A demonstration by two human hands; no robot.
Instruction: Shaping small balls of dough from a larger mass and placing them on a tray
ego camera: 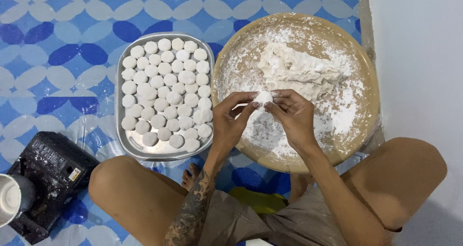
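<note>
Dough ball (263,98) pinched between left hand (231,118) and right hand (292,115), both grips grasping it.

head cam | looks straight down | near, over lap and floor

Floor mat (62,43) blue, white petal pattern. Metal tray (126,144) silver, dough balls (166,91) white. Round basin (369,96) tan, flour-dusted. Dough lump (294,67) off-white. Stove (46,171) black.
</note>
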